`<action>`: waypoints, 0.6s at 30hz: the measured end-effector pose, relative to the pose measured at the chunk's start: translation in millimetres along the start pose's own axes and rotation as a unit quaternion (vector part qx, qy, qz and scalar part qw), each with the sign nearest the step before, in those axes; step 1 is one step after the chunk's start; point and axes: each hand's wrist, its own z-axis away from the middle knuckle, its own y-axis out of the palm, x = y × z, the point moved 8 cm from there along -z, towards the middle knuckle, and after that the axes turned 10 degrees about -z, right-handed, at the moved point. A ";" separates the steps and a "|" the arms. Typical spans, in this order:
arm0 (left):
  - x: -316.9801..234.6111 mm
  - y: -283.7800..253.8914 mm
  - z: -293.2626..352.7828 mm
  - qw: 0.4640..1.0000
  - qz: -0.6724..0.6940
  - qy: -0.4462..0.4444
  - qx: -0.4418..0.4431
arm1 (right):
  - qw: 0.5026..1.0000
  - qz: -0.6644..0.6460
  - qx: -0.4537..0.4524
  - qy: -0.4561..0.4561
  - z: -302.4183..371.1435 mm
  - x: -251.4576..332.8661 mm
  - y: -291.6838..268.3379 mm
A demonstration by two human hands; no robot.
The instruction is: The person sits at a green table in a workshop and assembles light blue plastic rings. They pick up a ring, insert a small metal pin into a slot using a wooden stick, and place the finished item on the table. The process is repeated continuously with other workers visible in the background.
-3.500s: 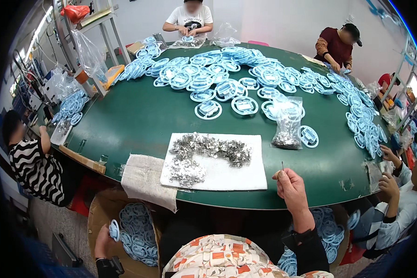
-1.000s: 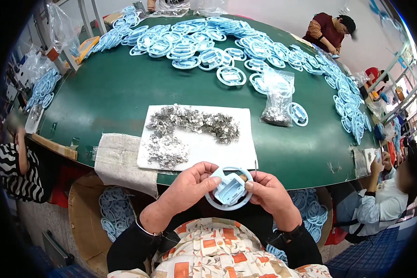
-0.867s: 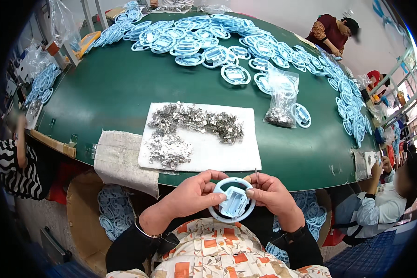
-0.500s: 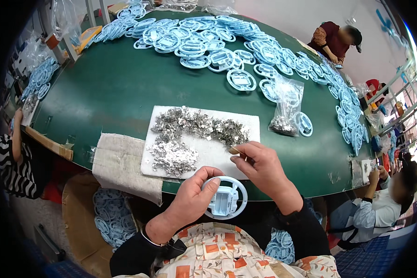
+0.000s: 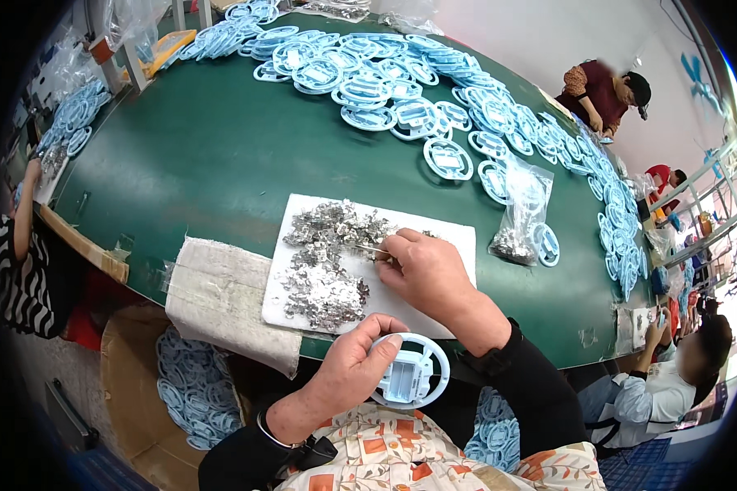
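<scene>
My left hand (image 5: 344, 368) grips a light blue plastic toy steering wheel (image 5: 402, 381) by its left rim, thumb on top. A rectangular compartment in the wheel's middle faces up. Over the white foam board (image 5: 464, 262), my right hand (image 5: 430, 274) is closed on thin metal tweezers (image 5: 370, 248). Their tip points left into a heap of small silvery metal pieces (image 5: 323, 282). Whether the tip has hold of a piece is too small to tell.
A folded pale cloth (image 5: 221, 286) lies left of the board on the green table (image 5: 196, 180). Many blue wheels (image 5: 360, 90) pile along the far side. A clear bag (image 5: 520, 217) stands at right. A cardboard box (image 5: 131, 376) of wheels sits below. Other people work around.
My right hand has moved left and away from me, from the board's near right edge to over the metal pieces. My left hand still holds the wheel; the whole view has shifted slightly.
</scene>
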 end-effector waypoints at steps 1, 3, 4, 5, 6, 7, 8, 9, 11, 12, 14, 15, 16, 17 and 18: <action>0.1 0.8 -0.4 1.000 0.004 0.004 0.005 | 1.000 -0.010 0.001 0.008 2.6 -1.0 -4.3; -1.0 -0.3 1.2 1.000 -0.003 -0.002 0.002 | 0.999 -0.031 0.007 0.006 7.1 -0.2 -8.3; -1.5 -0.8 1.3 1.000 -0.006 -0.005 0.001 | 0.999 -0.041 0.012 -0.002 9.3 0.7 -9.6; -2.2 -0.6 1.3 1.000 -0.003 -0.004 0.000 | 0.999 -0.050 0.016 -0.009 11.9 1.9 -11.6; -2.8 -0.2 1.2 1.000 0.000 -0.003 -0.001 | 0.999 -0.030 0.015 -0.009 13.3 2.2 -14.0; -3.7 0.1 0.5 1.000 0.003 -0.002 -0.002 | 1.000 -0.011 0.016 -0.009 13.3 2.2 -16.4; -3.6 1.4 1.3 1.000 0.002 -0.009 0.001 | 1.000 0.006 0.018 -0.005 16.5 1.7 -16.2; -5.2 2.2 0.1 1.000 0.002 -0.017 0.005 | 1.000 0.010 0.008 -0.011 18.2 1.3 -18.9; -5.4 3.2 -2.2 1.000 0.005 -0.023 0.000 | 0.999 0.024 0.033 0.006 21.8 0.5 -17.1; -2.3 0.8 -1.2 1.000 -0.011 -0.020 -0.009 | 0.999 0.025 0.034 0.010 24.6 -0.2 -11.9; -5.9 2.5 -1.7 0.999 0.025 -0.026 -0.014 | 0.999 -0.032 0.007 0.017 25.9 -2.4 -20.6; -6.2 2.0 -4.9 0.999 0.016 -0.025 -0.017 | 0.996 -0.082 -0.009 0.044 27.7 -6.4 -26.6; -5.5 1.9 -6.3 0.999 0.007 -0.024 -0.020 | 0.988 -0.132 -0.026 0.071 32.2 -7.9 -31.0; -7.6 3.3 -9.8 0.999 0.025 -0.013 -0.019 | 0.980 -0.175 -0.027 0.093 35.5 -5.8 -37.0; -5.4 2.4 -13.3 1.000 -0.006 -0.001 -0.020 | 0.969 -0.217 -0.029 0.115 39.3 -5.8 -39.6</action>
